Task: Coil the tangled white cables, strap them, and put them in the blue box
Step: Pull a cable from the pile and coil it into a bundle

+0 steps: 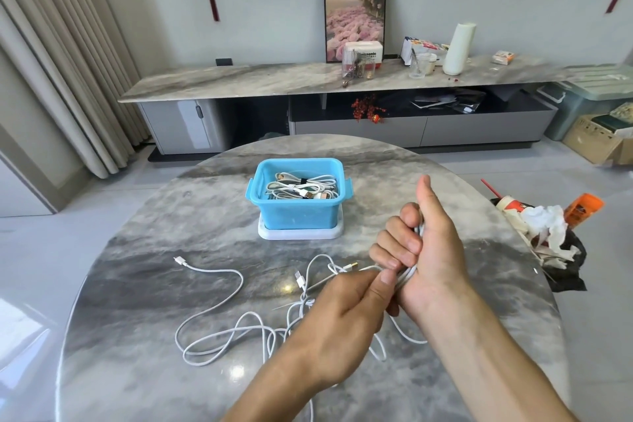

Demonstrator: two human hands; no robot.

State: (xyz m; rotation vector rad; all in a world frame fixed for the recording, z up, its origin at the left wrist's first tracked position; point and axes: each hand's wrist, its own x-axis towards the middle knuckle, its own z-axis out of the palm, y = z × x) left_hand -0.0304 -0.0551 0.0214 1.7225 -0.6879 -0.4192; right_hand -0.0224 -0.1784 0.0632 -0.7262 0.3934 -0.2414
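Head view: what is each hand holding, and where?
Right hand grips a white cable coil wound around its fingers; left hand pinches the cable's strand beside it.

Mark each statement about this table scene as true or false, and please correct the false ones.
1. The blue box already holds coiled cables. True.
2. The right hand lies flat and empty on the table. False: its fingers curl round a coil of white cable, thumb up.
3. The left hand pinches the cable. True.
4. The blue box is closed with a lid. False: it is open, standing on a white lid-like base.
5. Loose white cables lie on the table. True.
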